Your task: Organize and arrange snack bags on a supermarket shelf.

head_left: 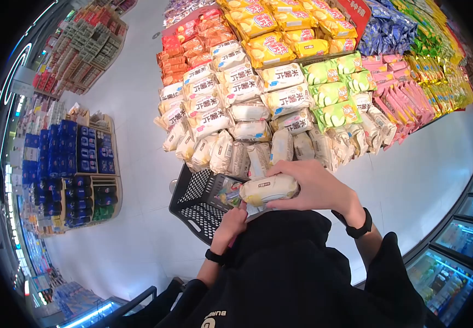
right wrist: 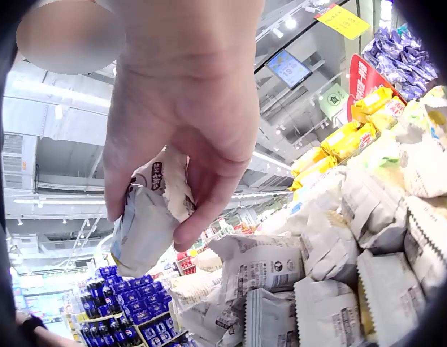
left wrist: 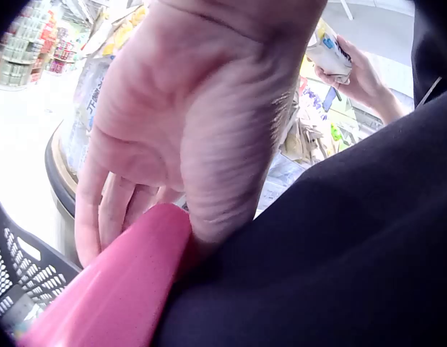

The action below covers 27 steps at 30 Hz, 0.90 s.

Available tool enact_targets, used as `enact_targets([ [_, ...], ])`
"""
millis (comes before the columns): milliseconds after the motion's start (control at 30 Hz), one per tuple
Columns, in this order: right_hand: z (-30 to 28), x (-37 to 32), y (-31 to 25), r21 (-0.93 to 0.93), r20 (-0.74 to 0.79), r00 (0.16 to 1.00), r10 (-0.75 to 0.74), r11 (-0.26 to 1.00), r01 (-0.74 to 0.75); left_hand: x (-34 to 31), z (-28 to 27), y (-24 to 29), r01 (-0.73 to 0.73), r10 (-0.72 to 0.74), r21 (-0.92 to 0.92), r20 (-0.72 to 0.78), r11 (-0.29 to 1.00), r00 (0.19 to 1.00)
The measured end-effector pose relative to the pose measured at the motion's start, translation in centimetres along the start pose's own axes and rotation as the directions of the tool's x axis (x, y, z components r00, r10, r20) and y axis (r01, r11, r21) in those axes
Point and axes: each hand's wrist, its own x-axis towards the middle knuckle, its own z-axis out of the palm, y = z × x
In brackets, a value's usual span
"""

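My right hand [head_left: 315, 183] grips a cream-coloured bag of chips [head_left: 269, 188] between thumb and fingers, above the front of the display and close to the basket. In the right wrist view the bag of chips [right wrist: 148, 228] hangs below the palm, pinched at its sides. Low at my left side, my left hand [head_left: 232, 223] holds a pink basket handle [left wrist: 129, 282], its thumb and fingers on either side. A dark grey shopping basket [head_left: 184, 205] hangs beside it, with some colourful packets [head_left: 228, 194] inside, partly hidden by the hands.
Stacked cream chip bags [head_left: 209, 120] fill the near display edge. Yellow bags [head_left: 269, 49], green bags [head_left: 337, 112] and pink bags [head_left: 406, 104] lie beyond and to the right. Blue packs stand on a shelf [head_left: 86, 153] at left; glass-fronted fridges [head_left: 450, 273] line the lower right.
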Motion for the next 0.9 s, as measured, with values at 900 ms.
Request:
enact_targets([
  [900, -1.6, 6.2, 0.9, -0.035, -0.252, 0.963, 0.092, 0.994, -0.104, 2.4, -8.6, -10.5, -0.173, 0.209, 0.366, -0.06, 0.914, 0.976],
])
